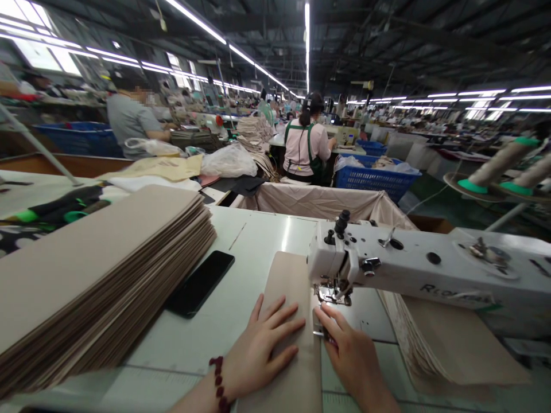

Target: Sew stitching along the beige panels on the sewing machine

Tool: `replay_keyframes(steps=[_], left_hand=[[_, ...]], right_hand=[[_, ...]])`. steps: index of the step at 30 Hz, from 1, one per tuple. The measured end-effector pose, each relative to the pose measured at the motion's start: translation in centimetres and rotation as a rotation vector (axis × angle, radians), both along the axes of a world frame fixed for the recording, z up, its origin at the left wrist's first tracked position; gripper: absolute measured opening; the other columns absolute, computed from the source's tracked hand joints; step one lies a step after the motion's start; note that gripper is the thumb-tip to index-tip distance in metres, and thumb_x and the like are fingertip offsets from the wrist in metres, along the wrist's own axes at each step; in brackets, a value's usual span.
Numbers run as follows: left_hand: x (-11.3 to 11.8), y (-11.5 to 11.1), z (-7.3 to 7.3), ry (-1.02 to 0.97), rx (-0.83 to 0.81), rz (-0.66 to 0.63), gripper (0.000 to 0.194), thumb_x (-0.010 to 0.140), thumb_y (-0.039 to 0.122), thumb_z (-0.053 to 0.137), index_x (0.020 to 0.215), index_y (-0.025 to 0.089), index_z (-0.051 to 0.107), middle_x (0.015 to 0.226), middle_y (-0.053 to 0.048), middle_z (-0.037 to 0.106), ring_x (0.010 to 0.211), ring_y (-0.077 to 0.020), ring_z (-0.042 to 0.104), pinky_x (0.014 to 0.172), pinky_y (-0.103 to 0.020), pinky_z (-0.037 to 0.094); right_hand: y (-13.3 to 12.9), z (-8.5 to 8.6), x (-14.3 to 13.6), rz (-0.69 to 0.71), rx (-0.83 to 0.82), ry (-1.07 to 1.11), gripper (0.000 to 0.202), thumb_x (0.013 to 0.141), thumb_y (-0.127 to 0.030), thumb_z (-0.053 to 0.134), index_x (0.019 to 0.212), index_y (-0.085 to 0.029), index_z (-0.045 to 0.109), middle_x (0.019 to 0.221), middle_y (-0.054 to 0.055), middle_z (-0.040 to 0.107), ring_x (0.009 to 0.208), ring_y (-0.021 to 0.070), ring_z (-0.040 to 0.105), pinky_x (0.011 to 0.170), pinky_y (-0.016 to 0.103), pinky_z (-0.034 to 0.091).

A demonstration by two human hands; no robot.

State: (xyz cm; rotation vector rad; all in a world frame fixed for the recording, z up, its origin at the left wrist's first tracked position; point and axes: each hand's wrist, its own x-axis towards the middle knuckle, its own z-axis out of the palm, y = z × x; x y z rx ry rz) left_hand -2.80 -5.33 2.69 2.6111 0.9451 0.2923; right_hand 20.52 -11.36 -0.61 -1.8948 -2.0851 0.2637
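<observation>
Factory worktop (253, 235): left hand (269, 347) lies spread, grip open, on beige panel (290, 287); right hand (350, 350) pinches its edge.

A garment or textile factory floor, it seems; a sewing machine (413, 258) on the bench (253, 229), cones of thread (499, 163), stacked fabric panels (99, 258), blue crates (374, 175), seated workers and long strip lights (307, 51) receding under a dark roof.

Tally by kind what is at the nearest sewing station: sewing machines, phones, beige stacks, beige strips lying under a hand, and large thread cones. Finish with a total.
Sewing machine: 1
Phone: 1
Beige stacks, left stack and right stack: 2
Beige strip under the left hand: 1
Thread cones: 2
Total: 7
</observation>
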Motion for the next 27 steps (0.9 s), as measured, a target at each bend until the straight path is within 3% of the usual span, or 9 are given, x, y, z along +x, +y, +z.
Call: replay_keyframes(steps=[21, 27], left_hand=[[0.03, 0.01, 0.13, 0.013, -0.024, -0.056, 0.051, 0.095, 0.037, 0.051, 0.144, 0.039, 0.037, 0.152, 0.003, 0.035, 0.142, -0.0289, 0.025, 0.113, -0.065, 0.005], [0.41, -0.08, 0.35, -0.02, -0.008, -0.121, 0.053, 0.093, 0.035, 0.055, 0.144, 0.034, 0.039, 0.15, -0.001, 0.039, 0.139, -0.0283, 0.032, 0.116, -0.058, 0.015]], right_hand=[[0.07, -0.02, 0.15, 0.006, -0.014, 0.002, 0.071, 0.082, -0.003, 0.042, 0.142, -0.04, 0.034, 0.147, -0.006, 0.042, 0.11, 0.0191, 0.061, 0.088, 0.038, 0.053], [0.01, -0.02, 0.09, 0.006, 0.004, -0.008, 0.071, 0.081, -0.003, 0.042, 0.142, -0.038, 0.035, 0.147, -0.004, 0.042, 0.112, 0.0181, 0.06, 0.089, 0.035, 0.052]])
